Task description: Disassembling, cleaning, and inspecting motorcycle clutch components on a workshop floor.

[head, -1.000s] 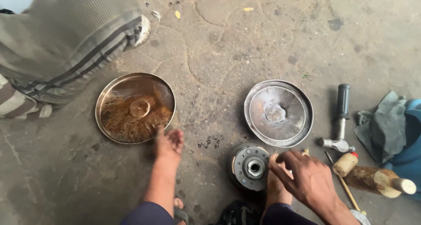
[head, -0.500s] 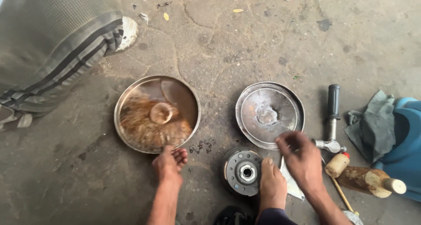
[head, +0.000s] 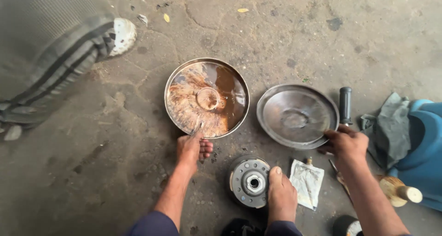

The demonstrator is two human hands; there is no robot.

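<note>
Since half a second ago my right hand (head: 346,144) has left the space above the hub and gone to the clean bowl's rim. The brown liquid in the rusty pan has spread differently.

- Concrete floor (head: 285,38): cracked, with litter at 12 o'clock.
- Another person's grey striped trouser leg (head: 50,56): 10 o'clock of the frame.
- Rusty pan (head: 207,98): near centre. My left foot (head: 193,148) is at its 6 o'clock edge.
- Clean metal bowl (head: 297,116): just beside the pan, at its 3 o'clock. The right hand's grip is closed on the bowl's rim at 4 o'clock, fingers (head: 330,135) curled over the edge.
- Grey rag (head: 386,121): 3 o'clock of the bowl.
- Round clutch hub (head: 251,181): 6 o'clock of the frame, with my right foot (head: 281,197) against it.
- White sachet (head: 306,183): just beside the hub, at its 3 o'clock.

Left hand is out of frame.
</note>
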